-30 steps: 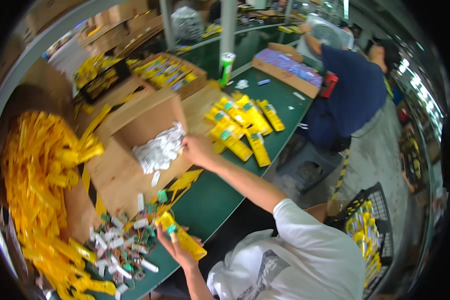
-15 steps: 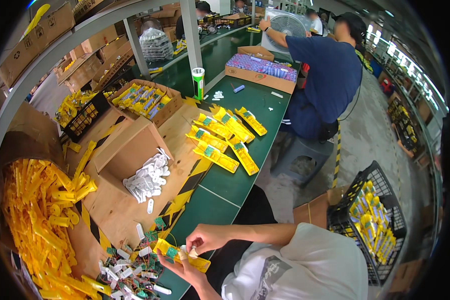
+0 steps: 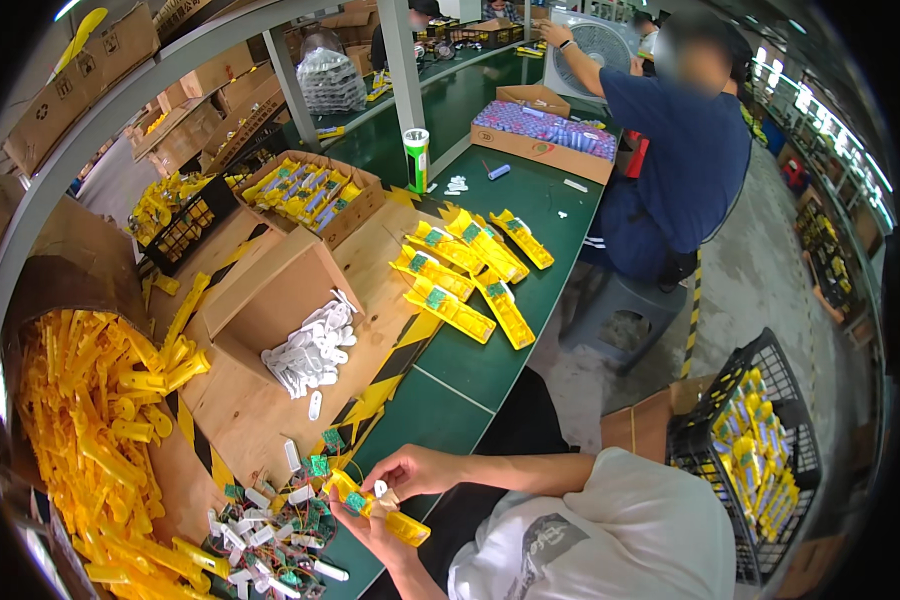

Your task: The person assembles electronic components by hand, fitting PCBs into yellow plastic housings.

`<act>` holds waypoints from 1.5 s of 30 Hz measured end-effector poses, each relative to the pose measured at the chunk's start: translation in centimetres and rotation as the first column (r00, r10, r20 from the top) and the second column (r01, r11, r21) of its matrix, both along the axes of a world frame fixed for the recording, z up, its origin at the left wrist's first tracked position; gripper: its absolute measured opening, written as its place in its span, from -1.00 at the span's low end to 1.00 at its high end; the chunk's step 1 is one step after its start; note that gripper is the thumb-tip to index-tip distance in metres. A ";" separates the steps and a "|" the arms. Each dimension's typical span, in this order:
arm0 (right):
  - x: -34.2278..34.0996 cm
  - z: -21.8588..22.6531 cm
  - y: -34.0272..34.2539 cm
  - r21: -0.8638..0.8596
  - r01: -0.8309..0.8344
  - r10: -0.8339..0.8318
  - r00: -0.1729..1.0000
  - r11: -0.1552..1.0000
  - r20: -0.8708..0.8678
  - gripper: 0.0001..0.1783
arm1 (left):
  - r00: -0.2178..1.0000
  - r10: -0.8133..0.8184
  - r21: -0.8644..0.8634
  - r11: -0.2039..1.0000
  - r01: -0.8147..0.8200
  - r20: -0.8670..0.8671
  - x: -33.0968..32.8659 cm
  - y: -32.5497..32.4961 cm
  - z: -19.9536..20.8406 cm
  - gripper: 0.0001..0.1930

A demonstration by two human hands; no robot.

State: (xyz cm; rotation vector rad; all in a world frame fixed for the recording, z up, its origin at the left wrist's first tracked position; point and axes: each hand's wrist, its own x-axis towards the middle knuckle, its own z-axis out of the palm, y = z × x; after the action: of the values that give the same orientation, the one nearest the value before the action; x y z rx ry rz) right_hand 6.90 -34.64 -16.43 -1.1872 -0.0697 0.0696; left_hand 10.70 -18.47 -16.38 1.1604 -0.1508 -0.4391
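My left hand is wrapped round a yellow plastic housing at the front edge of the table. Inside the housing's upper end sits a small green circuit board. My right hand pinches a small white plastic piece just over the middle of the housing. Some fingertips have pale covers. Beside my left hand lies a heap of white parts with green boards and thin wires. Farther up the green table, several yellow housings with boards lie in a loose group.
An open cardboard box spills white plastic pieces. Yellow housings fill a large container at left. A green-and-white cylinder stands beyond, near a carton of purple cells. A co-worker sits at far right; a black crate stands right.
The view has swung slightly left, so the scene sits farther right. Between my right fingertips the white piece now shows more plainly. The co-worker's raised hand has opened beside the fan.
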 end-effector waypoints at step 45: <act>-1.3 -0.5 0.8 -0.342 0.316 -0.296 0.949 0.885 0.112 -0.56 | 0.960 -0.170 0.375 0.924 0.077 0.223 0.0 -1.3 0.6 -0.77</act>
State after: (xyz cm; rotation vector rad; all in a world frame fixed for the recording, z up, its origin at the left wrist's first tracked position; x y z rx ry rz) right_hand 5.61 -33.83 -16.94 -1.5518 0.0858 -0.2413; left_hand 10.72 -19.74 -15.79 1.5789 -0.3788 -0.4412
